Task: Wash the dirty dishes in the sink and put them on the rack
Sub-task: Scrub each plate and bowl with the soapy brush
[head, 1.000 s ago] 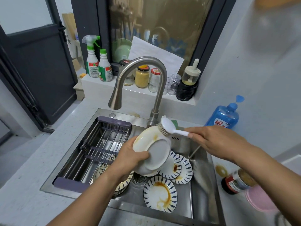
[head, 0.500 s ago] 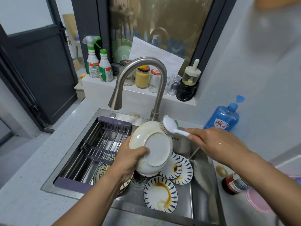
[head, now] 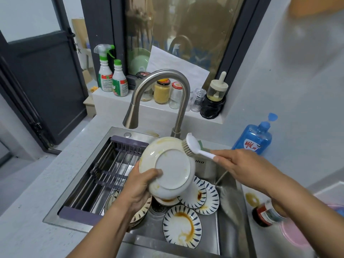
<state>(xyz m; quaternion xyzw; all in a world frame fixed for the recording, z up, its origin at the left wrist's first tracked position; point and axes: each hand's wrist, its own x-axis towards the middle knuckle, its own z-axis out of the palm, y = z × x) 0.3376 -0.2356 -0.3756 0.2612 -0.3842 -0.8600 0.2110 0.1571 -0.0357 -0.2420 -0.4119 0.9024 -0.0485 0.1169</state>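
Left hand (head: 137, 189) fingers curled round bowl (head: 173, 168) rim, base facing camera; right hand (head: 242, 166) fingers grip brush (head: 192, 145) handle, bristles touching rim.

White bowl (head: 167, 168): yellow-stained, underside facing the camera, tilted above sink (head: 229, 211). Brush (head: 193, 146) bristles touch its rim at 1 o'clock. Brown-stained striped plate (head: 182, 226) lies flat at 5 o'clock of drain (head: 158, 207). Rack (head: 111, 170) spans sink at 9 o'clock.

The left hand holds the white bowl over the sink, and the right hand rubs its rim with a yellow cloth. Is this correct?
Only the tool is wrong: in the head view the right hand rubs the rim of the white bowl with a brush. The rest holds.
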